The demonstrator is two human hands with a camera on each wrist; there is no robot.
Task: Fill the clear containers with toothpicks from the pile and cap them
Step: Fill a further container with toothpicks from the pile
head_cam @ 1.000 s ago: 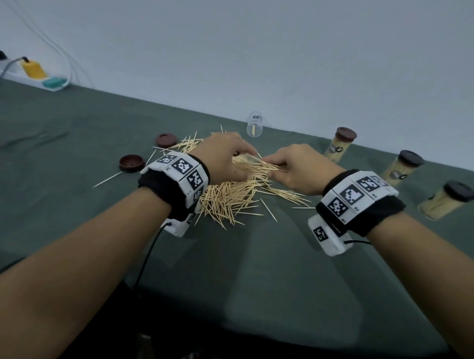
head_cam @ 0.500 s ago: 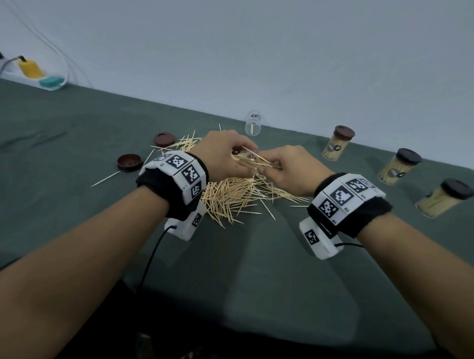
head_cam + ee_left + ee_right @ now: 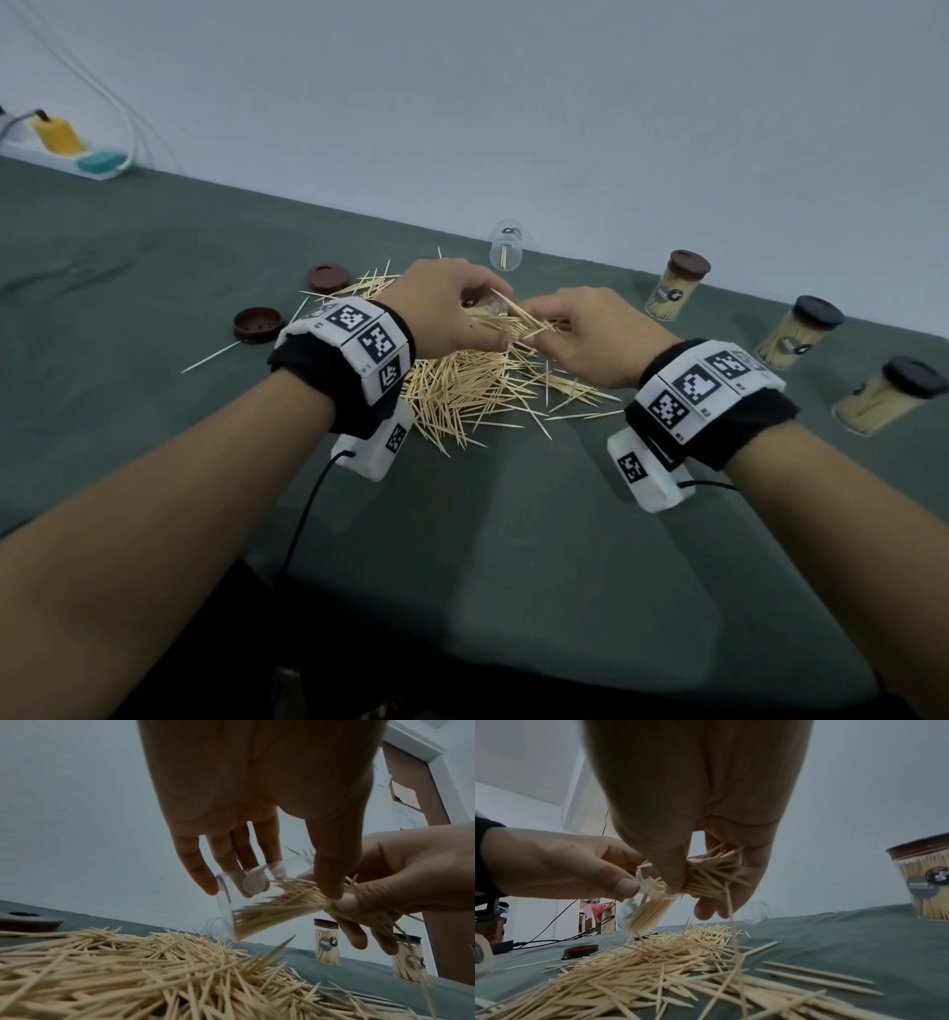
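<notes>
My left hand (image 3: 452, 308) grips a tilted clear container (image 3: 246, 902) above the toothpick pile (image 3: 477, 390), its mouth turned toward my right hand. My right hand (image 3: 580, 334) pinches a bundle of toothpicks (image 3: 706, 878) whose tips reach into that container (image 3: 641, 912). The loose pile (image 3: 154, 973) spreads over the green cloth just below both hands. A second clear container (image 3: 506, 252) lies on its side beyond the pile, near the wall. Two brown caps (image 3: 258, 324) (image 3: 328, 277) rest on the cloth left of the pile.
Three filled, capped containers (image 3: 675, 290) (image 3: 798, 331) (image 3: 888, 393) stand in a row at the right by the wall. A power strip (image 3: 67, 149) with cables sits at the far left corner. The green table cloth (image 3: 513, 565) stretches bare toward me.
Both hands rose slightly off the pile. The right hand brought its bundle of toothpicks up to the mouth of the container held in the left hand.
</notes>
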